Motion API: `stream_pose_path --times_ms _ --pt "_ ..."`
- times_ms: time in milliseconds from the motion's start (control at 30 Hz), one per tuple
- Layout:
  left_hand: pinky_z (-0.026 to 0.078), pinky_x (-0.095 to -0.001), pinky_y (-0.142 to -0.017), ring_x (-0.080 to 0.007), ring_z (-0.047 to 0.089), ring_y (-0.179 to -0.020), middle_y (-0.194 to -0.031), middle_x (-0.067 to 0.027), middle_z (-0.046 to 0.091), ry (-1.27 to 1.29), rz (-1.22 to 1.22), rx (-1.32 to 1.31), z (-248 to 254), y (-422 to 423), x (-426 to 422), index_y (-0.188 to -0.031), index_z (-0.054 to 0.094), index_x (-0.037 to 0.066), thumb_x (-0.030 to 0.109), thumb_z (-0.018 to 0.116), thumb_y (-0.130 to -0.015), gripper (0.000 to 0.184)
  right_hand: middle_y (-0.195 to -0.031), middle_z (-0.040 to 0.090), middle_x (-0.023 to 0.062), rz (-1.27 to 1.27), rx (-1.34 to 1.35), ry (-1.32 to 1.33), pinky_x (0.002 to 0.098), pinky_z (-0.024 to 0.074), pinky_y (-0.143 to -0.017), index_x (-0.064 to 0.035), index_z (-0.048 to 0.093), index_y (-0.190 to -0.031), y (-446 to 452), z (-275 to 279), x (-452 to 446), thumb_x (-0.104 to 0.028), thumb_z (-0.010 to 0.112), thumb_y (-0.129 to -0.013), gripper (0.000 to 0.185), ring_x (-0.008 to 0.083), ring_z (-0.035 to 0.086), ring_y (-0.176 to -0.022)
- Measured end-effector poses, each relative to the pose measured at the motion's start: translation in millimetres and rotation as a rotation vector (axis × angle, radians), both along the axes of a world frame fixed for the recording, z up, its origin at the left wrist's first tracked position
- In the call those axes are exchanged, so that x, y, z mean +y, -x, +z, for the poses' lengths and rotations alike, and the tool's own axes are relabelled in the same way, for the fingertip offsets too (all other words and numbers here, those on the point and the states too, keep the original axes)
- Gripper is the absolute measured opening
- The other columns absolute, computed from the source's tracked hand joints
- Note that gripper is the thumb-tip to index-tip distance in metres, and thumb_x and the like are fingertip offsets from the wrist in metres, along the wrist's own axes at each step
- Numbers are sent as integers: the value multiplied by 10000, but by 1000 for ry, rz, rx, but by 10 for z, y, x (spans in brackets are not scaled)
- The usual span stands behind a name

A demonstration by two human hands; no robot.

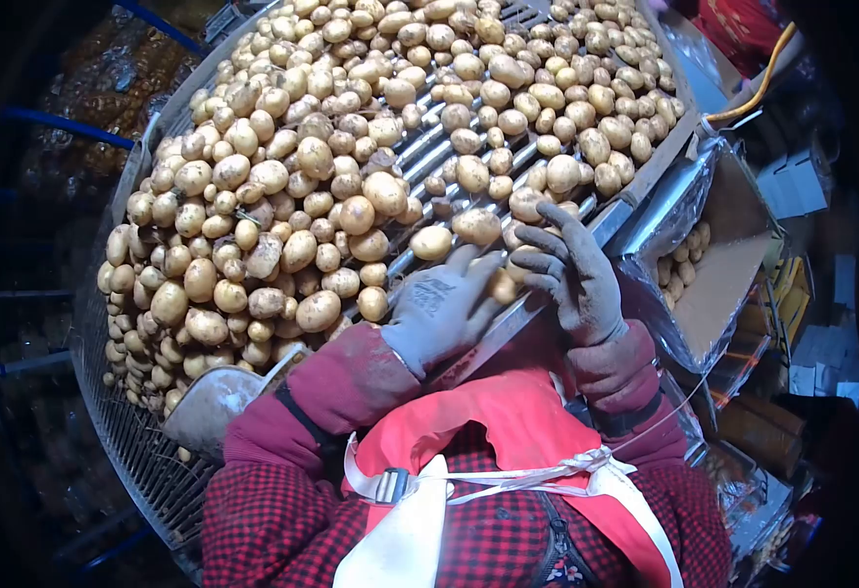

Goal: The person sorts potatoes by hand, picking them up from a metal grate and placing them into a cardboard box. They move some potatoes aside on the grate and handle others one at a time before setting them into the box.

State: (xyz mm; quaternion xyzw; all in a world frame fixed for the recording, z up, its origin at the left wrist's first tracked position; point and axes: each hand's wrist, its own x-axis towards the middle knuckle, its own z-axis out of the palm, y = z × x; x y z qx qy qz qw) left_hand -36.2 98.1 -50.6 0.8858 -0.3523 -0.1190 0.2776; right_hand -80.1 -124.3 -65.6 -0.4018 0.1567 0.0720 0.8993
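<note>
Many potatoes (297,162) lie heaped on a slatted metal table (434,147). My left hand (444,304), in a grey glove, rests palm down at the table's near edge, its fingers apart beside a few potatoes. To the right, my right hand (571,274), also gloved, is raised over the metal rim with its fingers spread. Its fingertips are close to potatoes by the rim, and no potato shows within its fingers. One potato (501,286) sits between the two hands.
A lined cardboard box (733,265) with potatoes inside stands right of the table. A metal scoop (219,402) lies at the lower left. An orange cord (767,78) hangs at the upper right, near red cloth. White boxes (792,183) are farther right.
</note>
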Motion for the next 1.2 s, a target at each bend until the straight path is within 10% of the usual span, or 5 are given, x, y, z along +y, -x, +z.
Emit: stream_pose_path --times_ms 200,467,733,1033,1200 --pt "477 -519 -1098 -480 598 -1281 -1440 -301 579 45 104 -212 446 -481 182 -1464 562 66 254 734 -894 624 -1383 639 179 -6 -23 -12 258 610 -839 -77 439 -1575 24 -54 -69 -410 414 -1150 541 210 728 -1100" --pt "490 -528 -1006 -428 588 -1187 -1423 -237 564 -440 154 -382 192 -747 696 -1508 507 80 355 778 -853 760 -1384 632 180 14 -6 -67 247 611 -829 -70 431 -1579 23 -47 -92 -326 391 -1157 496 210 734 -1087" --pt "571 -448 -892 -365 723 -994 -1146 -178 750 -33 -58 -359 516 -1080 500 -1313 677 78 216 698 -943 395 -1393 620 190 25 35 -98 227 608 -814 -48 415 -1584 0 10 -123 -274 386 -1155 486 205 731 -1088" --pt "558 -513 -767 -362 706 -925 -1110 -147 654 -779 31 -520 -286 -1715 73 -1104 689 153 222 691 -917 199 -1400 621 189 24 -26 -117 276 622 -833 -53 388 -1597 32 -76 -129 -245 452 -1137 503 201 727 -1093" --pt "557 -497 -830 -361 701 -995 -1120 -135 671 -547 2 -436 -147 -1785 245 -1075 705 153 164 711 -893 183 -1352 650 169 5 -38 -151 313 626 -835 -53 416 -1579 48 -144 -124 -400 443 -1145 557 225 733 -1089"
